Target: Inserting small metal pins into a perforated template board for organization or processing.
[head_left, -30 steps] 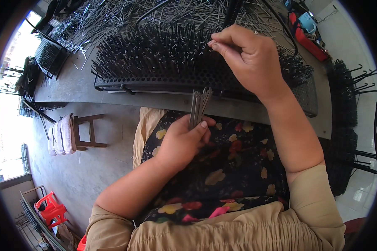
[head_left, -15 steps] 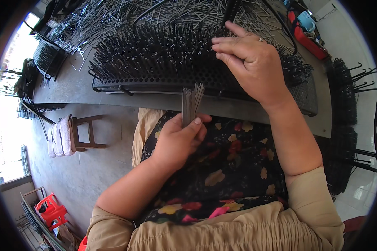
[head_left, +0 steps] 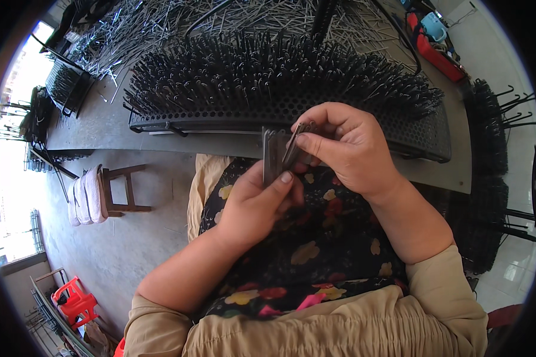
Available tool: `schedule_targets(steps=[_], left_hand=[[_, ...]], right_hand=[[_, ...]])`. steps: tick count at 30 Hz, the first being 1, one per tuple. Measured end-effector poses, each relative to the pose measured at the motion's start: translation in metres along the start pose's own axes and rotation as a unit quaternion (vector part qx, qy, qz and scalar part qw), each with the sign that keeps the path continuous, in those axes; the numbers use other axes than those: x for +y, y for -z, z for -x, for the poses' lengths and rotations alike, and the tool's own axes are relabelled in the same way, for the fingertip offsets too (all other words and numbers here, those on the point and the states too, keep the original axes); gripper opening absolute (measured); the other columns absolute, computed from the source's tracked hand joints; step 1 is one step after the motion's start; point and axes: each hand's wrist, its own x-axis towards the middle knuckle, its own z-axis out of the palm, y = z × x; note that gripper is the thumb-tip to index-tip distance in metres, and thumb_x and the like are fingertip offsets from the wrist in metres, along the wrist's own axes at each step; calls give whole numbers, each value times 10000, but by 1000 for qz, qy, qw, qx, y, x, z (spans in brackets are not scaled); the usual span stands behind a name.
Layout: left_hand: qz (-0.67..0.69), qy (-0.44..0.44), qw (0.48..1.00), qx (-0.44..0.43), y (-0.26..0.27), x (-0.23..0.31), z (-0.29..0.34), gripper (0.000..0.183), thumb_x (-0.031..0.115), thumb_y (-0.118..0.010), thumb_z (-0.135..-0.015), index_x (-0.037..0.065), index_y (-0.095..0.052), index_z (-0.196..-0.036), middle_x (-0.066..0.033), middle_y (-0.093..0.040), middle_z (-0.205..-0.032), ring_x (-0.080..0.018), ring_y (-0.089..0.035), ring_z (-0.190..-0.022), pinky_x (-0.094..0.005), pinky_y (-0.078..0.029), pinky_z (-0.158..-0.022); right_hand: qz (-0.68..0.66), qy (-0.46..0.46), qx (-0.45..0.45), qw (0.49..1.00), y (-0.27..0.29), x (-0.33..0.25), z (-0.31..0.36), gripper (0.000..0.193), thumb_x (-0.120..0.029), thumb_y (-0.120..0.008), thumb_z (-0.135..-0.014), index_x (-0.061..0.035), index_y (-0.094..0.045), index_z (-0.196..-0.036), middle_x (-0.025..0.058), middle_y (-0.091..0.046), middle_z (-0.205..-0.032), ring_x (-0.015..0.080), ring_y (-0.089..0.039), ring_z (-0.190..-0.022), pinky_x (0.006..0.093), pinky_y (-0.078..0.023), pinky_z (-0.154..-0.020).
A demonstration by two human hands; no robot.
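Note:
My left hand [head_left: 253, 202] is closed round a bundle of thin grey metal rods [head_left: 270, 149] that stand upright above its thumb. Beside it, my right hand [head_left: 348, 149] pinches the upper ends of several of these rods between thumb and fingers, tilting them to the right of the rest. Both hands are over my lap at the table's front edge. Just beyond them is a perforated black rack [head_left: 220, 122], its holes filled with many dark hook-ended rods [head_left: 232, 71]. Bare holes show along the rack's front and right parts.
Loose metal rods [head_left: 149, 27] lie heaped on the table [head_left: 89, 128] behind the rack. A smaller filled rack [head_left: 68, 83] is at the far left. To the left stands a wooden stool [head_left: 122, 190]; a red plastic stool [head_left: 74, 300] is lower left. Dark hooked rods [head_left: 488, 172] fill the right side.
My right hand has come down from above the rack to the bundle and now pinches some of its rods. My left hand has stayed nearly in place.

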Motion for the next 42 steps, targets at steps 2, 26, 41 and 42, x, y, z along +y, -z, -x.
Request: schedule_targets(steps=[2,26,41,42], left_hand=[[-62,-42,994,82,-1,-4,-2,175,138,-466,-986,47,-560,-1102,2,-568,-777,-35,-403,-568,-168,-318,-499],[-80,15,986,144,0,-7,-3,108,118,-524,-964,46,-597,-999,26,-558,-739,-27,-429,-589,-176,-330,-520],[-68,15,984,164,6,-8,-9,97,117,-524,-960,46,-590,-968,24,-548,-726,-36,-437,-581,-179,-342,-519],[-67,15,984,165,6,-8,-9,97,117,-524,-960,46,-590,-968,24,-548,-726,-36,-437,-581,-179,-342,-519]], right_hand=[[1,7,12,1000,-2,3,1,145,-1,-624,-871,12,-627,-1015,51,-669,-861,92,-637,-764,200,-509,-645],[-4,153,178,972,29,-17,-8,134,-23,-589,-873,-21,-575,-1006,98,-677,-869,126,-652,-734,197,-484,-549],[216,367,208,880,49,-8,-29,186,61,-602,-870,32,-593,-1054,95,-676,-936,97,-651,-820,182,-518,-643],[228,372,202,877,51,-9,-29,184,57,-600,-874,30,-594,-1055,92,-677,-935,99,-653,-818,184,-516,-643]])
